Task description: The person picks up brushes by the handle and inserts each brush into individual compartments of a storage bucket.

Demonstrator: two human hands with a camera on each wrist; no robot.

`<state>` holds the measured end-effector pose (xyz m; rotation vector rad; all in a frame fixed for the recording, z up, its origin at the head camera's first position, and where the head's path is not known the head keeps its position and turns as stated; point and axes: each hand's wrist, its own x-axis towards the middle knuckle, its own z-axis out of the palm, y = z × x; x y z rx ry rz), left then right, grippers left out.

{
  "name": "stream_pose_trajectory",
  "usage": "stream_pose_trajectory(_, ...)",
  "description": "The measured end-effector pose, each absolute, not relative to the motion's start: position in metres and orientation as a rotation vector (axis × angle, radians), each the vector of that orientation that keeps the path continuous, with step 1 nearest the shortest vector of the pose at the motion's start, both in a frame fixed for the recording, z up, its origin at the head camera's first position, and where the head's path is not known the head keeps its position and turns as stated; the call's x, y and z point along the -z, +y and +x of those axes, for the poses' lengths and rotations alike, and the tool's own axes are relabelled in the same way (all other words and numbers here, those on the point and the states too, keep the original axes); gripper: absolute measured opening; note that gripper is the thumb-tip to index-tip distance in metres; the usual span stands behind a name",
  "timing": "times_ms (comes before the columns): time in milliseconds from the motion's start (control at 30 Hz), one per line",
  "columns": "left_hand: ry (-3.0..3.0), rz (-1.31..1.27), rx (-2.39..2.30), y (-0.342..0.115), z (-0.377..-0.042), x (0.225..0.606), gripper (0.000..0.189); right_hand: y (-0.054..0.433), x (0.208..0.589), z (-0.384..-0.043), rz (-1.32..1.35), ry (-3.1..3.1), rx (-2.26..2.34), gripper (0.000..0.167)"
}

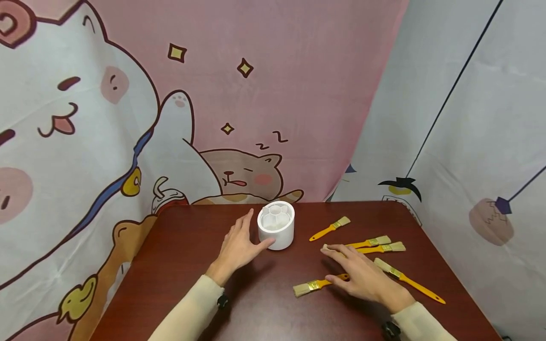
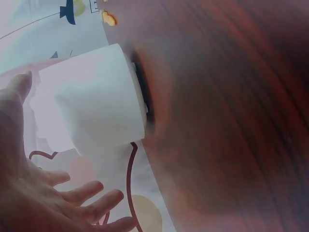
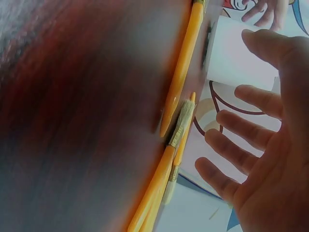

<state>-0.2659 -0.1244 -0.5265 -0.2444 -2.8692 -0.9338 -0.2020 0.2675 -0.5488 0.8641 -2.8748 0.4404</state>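
A white round holder (image 1: 276,239) with dividers inside stands near the table's back edge. My left hand (image 1: 236,247) is beside it on the left, fingers spread and thumb near its front. In the left wrist view the holder's smooth side (image 2: 104,101) shows between thumb and fingers. My right hand (image 1: 367,277), fingers extended and apart, hovers over several yellow-handled paintbrushes. One paintbrush (image 1: 313,285) points its bristles left, its handle end by my right thumb. Pale bristles (image 1: 326,247) show just beyond the fingertips, the rest hidden by the hand.
Another paintbrush (image 1: 329,229) lies right of the holder. Two paintbrushes side by side, the nearer one (image 1: 386,247) included, lie behind my right hand. One more paintbrush (image 1: 410,281) slants to its right. A cartoon-printed cloth (image 1: 298,94) hangs behind the dark red table (image 1: 187,251).
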Motion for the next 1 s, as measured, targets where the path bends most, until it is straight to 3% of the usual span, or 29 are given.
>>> stream_pose_trajectory(400, -2.831, -0.216, 1.059, -0.106, -0.28, 0.526, 0.134, 0.267, 0.548, -0.203, 0.943, -2.951, -0.465, 0.062)
stream_pose_trajectory(1000, -2.815, -0.184, 1.131, -0.093, -0.295, 0.528, 0.126, 0.254, 0.55, -0.208, 1.062, -2.966, -0.43, 0.05)
